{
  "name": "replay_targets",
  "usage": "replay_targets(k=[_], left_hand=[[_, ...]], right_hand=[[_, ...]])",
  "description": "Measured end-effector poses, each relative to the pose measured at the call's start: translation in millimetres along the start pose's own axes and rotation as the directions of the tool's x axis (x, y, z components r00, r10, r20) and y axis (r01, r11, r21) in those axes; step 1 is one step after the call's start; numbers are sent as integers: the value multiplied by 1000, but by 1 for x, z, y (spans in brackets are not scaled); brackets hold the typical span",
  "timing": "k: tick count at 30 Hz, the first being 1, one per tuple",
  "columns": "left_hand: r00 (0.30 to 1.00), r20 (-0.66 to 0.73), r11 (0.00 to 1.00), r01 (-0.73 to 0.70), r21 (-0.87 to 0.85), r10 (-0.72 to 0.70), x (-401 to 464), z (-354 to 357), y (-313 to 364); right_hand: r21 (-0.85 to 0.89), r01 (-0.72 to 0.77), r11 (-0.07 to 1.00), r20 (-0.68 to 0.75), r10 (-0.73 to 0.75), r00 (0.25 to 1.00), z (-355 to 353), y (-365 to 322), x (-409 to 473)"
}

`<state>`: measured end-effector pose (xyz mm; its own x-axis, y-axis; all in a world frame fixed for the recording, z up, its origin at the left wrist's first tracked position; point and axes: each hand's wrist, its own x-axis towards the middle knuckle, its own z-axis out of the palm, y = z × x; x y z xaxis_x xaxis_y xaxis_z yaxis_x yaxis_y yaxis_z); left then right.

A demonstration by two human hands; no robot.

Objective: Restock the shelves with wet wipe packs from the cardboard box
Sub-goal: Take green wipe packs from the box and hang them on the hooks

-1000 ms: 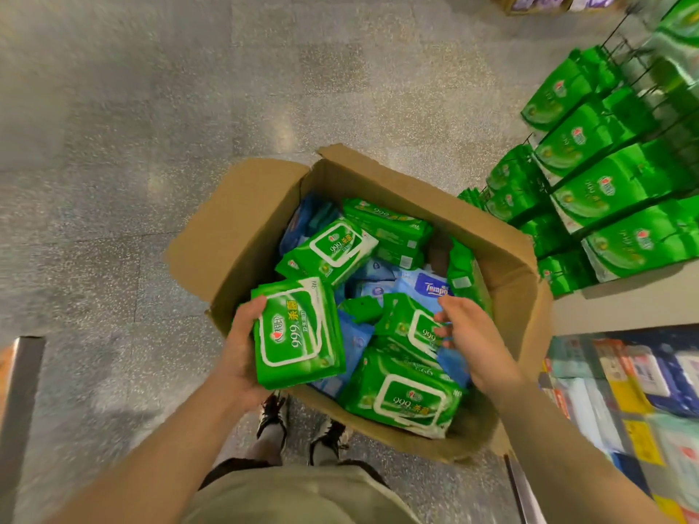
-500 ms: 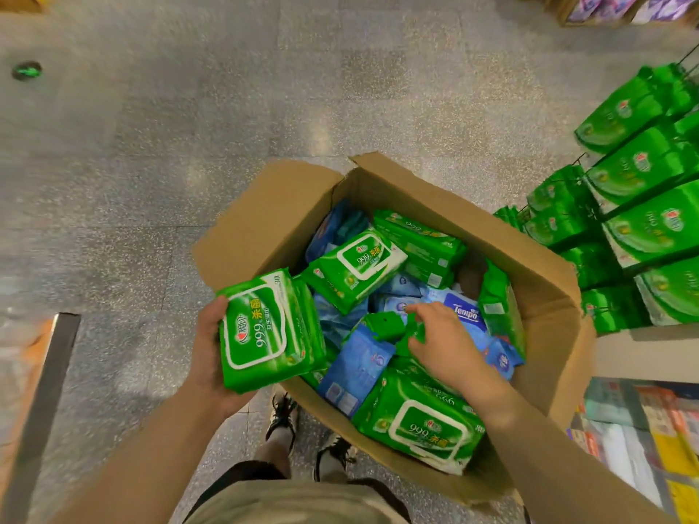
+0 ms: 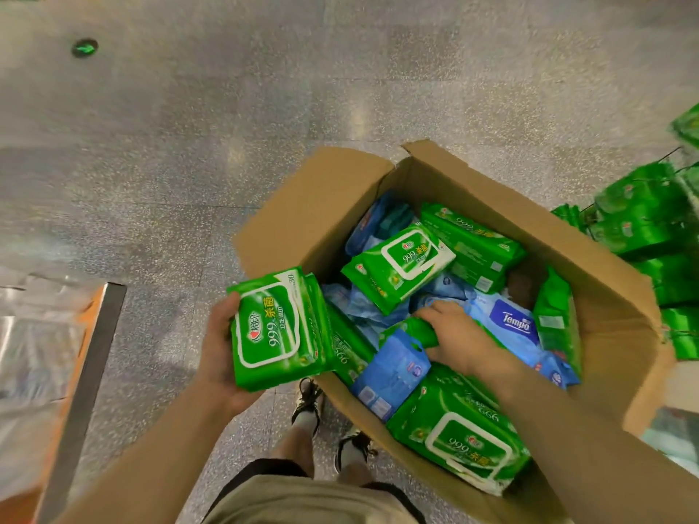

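Observation:
An open cardboard box [image 3: 605, 308] stands on the floor in front of me, filled with several green and blue wet wipe packs. My left hand [image 3: 219, 357] grips a stack of green wet wipe packs [image 3: 278, 329] just outside the box's left edge. Inside the box, my right hand [image 3: 457, 336] curls round a small green pack [image 3: 412, 329] among the blue ones. A large green pack [image 3: 461, 444] lies at the near end of the box, another green pack [image 3: 401, 264] lies further in, and a blue Tempo pack [image 3: 510, 323] is right of my hand.
Green packs hang on the shelf hooks [image 3: 643, 217] at the right edge. A metal-edged fixture with plastic wrap [image 3: 49, 353] stands at the left. My feet [image 3: 329, 421] are on the speckled floor below the box. A green marker [image 3: 85, 48] is on the floor far left.
The view has swung left, pushing the shelf toward the right edge. My left hand has carried the green stack outward past the box's left edge. My right hand stays in the box on the small green pack.

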<state>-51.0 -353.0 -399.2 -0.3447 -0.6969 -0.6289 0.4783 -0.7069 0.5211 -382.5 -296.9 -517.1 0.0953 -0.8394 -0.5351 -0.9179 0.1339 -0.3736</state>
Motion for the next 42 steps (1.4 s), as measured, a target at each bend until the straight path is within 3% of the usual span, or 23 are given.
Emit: replay_targets(k=[6,11,16,21,26,28,30,32,34,37,39,42], left_hand=[[984,-120,992,125,-32,-128,0,14,-2],[969,-72,970,240,33,-237,2,39,-13],[952,13,946,301,119,-305,-1,82,-26],[926,122,923,329,198,-356,-3,112,-31],[864,258,872,327,363,-432,-4,127,-38],[821,304,835,327,443,-483,-4,133,-43],[795,321,799,310,515,-515,-6,140,-51],[751,357,774,310,553,-556,-15,149,-62],[664,388,727,357,587,-640,-35,161,-74],[572,369,633,373,678,-733,-61,168,-98],[502,363,563,337,754,-785,-83,173,-117],[391,406,521,257,814,-826,-124,185,-148]], right_hand=[[363,-73,929,-293,188,937,-39,-1,-64],[561,42,827,-553,337,762,-92,-58,-111],[444,244,862,-721,183,668,-119,-126,-134],[308,188,933,-716,97,691,-118,-158,-154],[308,116,944,-707,146,692,-108,-171,-199],[400,90,912,-749,268,606,-106,-183,-214],[521,68,851,-777,441,449,-101,-189,-226],[699,78,711,-692,644,326,-93,-192,-237],[877,148,456,-480,827,293,-82,-194,-256],[954,263,143,-230,912,338,-69,-200,-298],[952,295,77,-170,938,303,-61,-204,-332],[934,352,65,-119,984,132,-40,-206,-385]])
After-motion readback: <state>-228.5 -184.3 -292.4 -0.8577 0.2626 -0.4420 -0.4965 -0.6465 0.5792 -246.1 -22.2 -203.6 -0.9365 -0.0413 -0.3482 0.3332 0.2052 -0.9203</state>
